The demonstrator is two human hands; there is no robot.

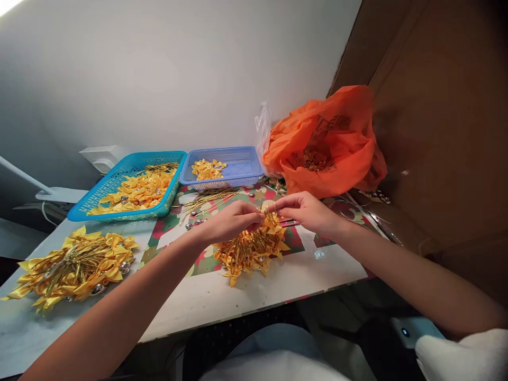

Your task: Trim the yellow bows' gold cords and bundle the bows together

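Note:
My left hand (238, 219) is closed, thumb and fingers pinching gold twist ties at the top of a bundle of yellow satin bows (254, 248). My right hand (305, 209) meets it from the right, its fingertips pinched on a looped gold twist tie (273, 207). The bundle lies on the table below both hands, its gold stems fanned toward the front and small silver bells among the bows. The fingers partly hide where the ties meet. A second bundle of bows (75, 262), with silver bells, lies at the left beside my left forearm.
A teal basket (75, 212) of bows and a blue basket (242, 154) with fewer bows stand along the wall. Loose gold ties (214, 198) and bells (189, 226) lie before them. An orange bag (349, 153) stands at the back right, near a brown panel (444, 132).

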